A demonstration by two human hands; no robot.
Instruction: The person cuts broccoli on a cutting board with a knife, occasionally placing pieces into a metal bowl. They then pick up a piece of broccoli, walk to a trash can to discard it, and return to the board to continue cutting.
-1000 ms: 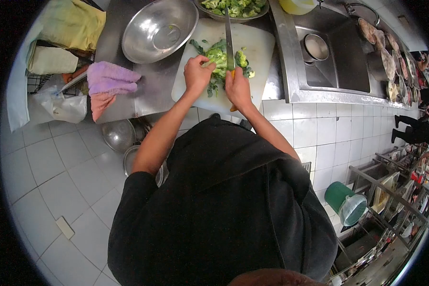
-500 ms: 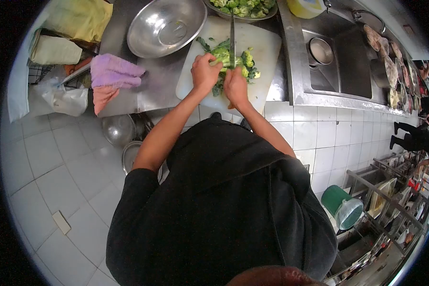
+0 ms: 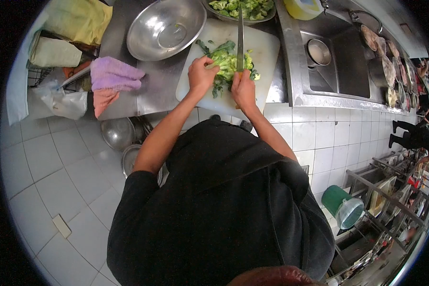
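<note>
My right hand [image 3: 243,88] is closed around the handle of a long knife [image 3: 240,40], whose blade points away from me over the white cutting board [image 3: 263,47]. Under and beside the blade lies broccoli [image 3: 228,61], with cut florets to the right and dark leaves around it. My left hand [image 3: 202,75] grips the broccoli's stem end from the left, fingers curled. Just beyond the board stands a metal bowl [image 3: 243,18] filled with broccoli florets. To its left a large steel bowl [image 3: 143,28] holds only a few green scraps.
A sink [image 3: 352,62] with a metal pot [image 3: 319,52] in it is on the right. Purple and orange cloths [image 3: 115,74] hang over the counter's left edge. A green bucket [image 3: 336,200] stands on the floor at right; another person's legs [image 3: 405,134] show farther off.
My right hand and the knife have shifted right, away from my left hand. The blade now sits nearer the florets, and more of the broccoli shows between my hands.
</note>
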